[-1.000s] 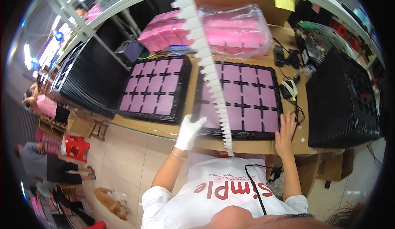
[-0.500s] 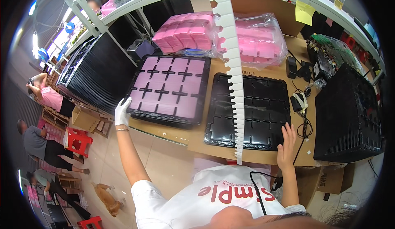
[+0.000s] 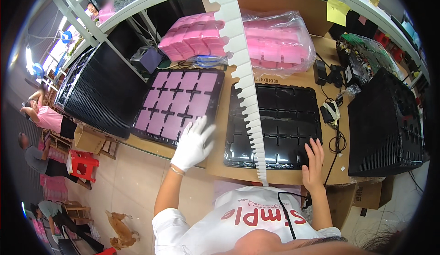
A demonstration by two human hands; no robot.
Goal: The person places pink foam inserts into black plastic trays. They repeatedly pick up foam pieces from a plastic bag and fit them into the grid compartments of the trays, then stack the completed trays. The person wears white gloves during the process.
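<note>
- Fingers of the gloved left hand [image 3: 190, 147] apart, at the pink-filled tray [image 3: 168, 100]; contact unclear.
- Right hand [image 3: 313, 165]: fingers slightly apart, by the black tray's [image 3: 291, 127] near right corner.
- Both trays lie along the tabletop's [image 3: 284, 176] near edge.

A white-gloved left hand [image 3: 192, 145], fingers slightly spread, is at the 5 o'clock corner of a black plastic tray [image 3: 214, 86] filled with flat purple inserts [image 3: 175, 101]; contact is unclear. The bare right hand [image 3: 314, 167] is at the 4 o'clock corner of a glossy black rectangular plastic tray [image 3: 289, 125]. Stacked pink blocks [image 3: 192, 37] lie toward 11 o'clock.
</note>
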